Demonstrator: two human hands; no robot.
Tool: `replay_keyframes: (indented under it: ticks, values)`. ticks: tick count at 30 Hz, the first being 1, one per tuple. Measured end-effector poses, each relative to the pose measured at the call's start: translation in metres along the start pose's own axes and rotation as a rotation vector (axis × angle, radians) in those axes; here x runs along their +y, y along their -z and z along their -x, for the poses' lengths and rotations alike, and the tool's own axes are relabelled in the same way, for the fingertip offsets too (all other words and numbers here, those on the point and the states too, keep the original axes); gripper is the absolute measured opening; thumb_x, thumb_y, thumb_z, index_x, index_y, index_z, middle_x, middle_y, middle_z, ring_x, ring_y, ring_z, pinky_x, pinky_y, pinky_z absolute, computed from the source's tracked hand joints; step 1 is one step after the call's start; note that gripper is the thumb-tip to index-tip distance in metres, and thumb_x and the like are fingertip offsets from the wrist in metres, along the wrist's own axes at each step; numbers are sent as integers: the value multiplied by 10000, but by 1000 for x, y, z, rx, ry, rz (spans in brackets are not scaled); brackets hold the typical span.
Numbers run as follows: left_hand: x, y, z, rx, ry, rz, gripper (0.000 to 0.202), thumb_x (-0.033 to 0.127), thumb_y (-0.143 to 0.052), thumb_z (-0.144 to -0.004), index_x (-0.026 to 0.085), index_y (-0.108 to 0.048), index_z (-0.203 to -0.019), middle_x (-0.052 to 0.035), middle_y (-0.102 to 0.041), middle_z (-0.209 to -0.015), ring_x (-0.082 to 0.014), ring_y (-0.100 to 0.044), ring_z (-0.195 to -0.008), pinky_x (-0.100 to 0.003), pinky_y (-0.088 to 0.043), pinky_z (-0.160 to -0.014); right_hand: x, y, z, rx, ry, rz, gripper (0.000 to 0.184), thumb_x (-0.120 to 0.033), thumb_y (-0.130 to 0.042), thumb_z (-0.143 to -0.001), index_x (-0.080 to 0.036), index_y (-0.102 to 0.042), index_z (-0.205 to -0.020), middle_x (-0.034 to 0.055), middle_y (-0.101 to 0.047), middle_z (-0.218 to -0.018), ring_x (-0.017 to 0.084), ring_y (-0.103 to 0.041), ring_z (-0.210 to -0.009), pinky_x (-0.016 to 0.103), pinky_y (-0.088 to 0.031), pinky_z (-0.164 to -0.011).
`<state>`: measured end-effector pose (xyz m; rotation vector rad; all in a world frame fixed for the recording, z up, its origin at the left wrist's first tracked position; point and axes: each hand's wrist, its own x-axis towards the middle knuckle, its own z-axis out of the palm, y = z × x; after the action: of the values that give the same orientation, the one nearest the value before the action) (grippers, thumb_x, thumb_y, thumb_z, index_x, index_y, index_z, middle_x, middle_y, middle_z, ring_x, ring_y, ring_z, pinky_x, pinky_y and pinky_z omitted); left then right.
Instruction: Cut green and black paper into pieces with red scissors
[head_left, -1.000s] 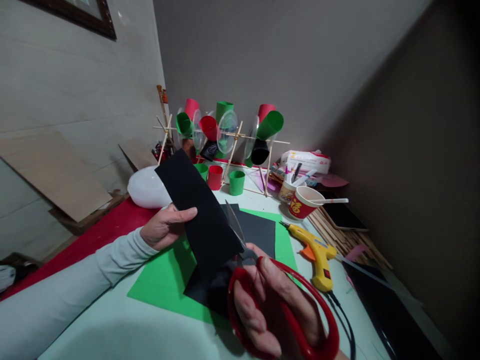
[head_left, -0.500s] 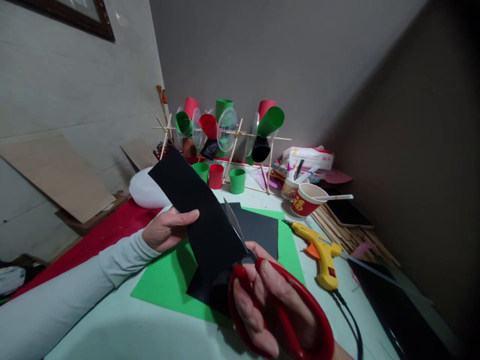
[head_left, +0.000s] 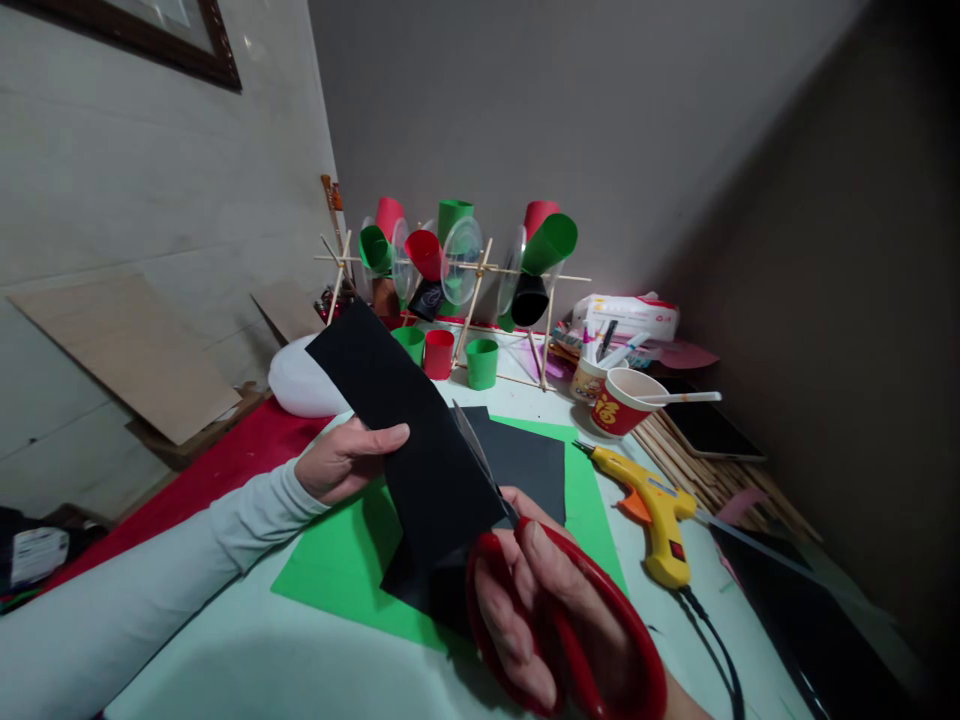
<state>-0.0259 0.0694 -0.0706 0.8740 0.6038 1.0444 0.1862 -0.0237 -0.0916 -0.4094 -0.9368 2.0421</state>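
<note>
My left hand (head_left: pixel 352 455) pinches a long strip of black paper (head_left: pixel 401 410) by its left edge, thumb on top. Red-handled scissors (head_left: pixel 577 640) are in my right hand (head_left: pixel 544 590), fingers through the loops. One blade lies along the strip's right edge; the other blade is hidden behind the paper. Below the strip, a dark sheet of paper (head_left: pixel 529 455) rests on a bright green sheet (head_left: pixel 341 565) on the white table (head_left: pixel 225 665).
A yellow glue gun (head_left: pixel 652 505) lies to the right, its cord trailing forward. Behind it stand a red paper cup (head_left: pixel 619 412) and wooden sticks (head_left: pixel 697 460). At the back is a stick frame (head_left: pixel 480 270) with red, green and black cups and clear discs.
The whole view has shifted slightly, so everything sits a little further right. The scissor blade lies nearer the strip's edge, and the scissors appear more closed.
</note>
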Motion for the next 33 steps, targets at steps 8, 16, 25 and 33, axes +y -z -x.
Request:
replay_keyframes:
  ticks: [8, 16, 25, 33]
  values:
    - [0, 3, 2, -34, -7, -18, 242, 193, -879, -674, 132, -829, -903, -90, -823, -851, -243, -782, -757, -267, -633, -735, -20, -13, 6, 76, -109, -34, 371, -538, -615, -943, -261, -415, -1087, -107, -516, -592, 17, -275, -369, 93, -325, -363]
    - [0, 8, 1, -72, 12, -38, 228, 186, -838, -716, 127, -816, -934, -101, -821, -909, -269, -778, -827, -322, -613, -827, -7, -4, 2, 2, -45, -17, 349, -567, -529, -975, -239, -431, -1043, -79, -551, -597, 14, -293, -307, 109, -286, -313]
    - [-3, 4, 4, -130, 25, -65, 237, 238, -844, -727, 122, -821, -932, -106, -821, -906, -262, -778, -848, -286, -614, -789, -8, -8, 1, -2, -23, -85, 377, -572, -556, -961, -249, -413, -1093, -77, -563, -617, 21, -316, -339, 125, -294, -343]
    - [-2, 1, 7, -141, 40, -34, 215, 199, -827, -745, 127, -820, -948, -96, -823, -897, -245, -782, -804, -285, -614, -801, -18, -13, 6, 78, -95, -12, 429, -554, -613, -942, -261, -368, -1137, -101, -543, -573, 20, -308, -346, 104, -289, -347]
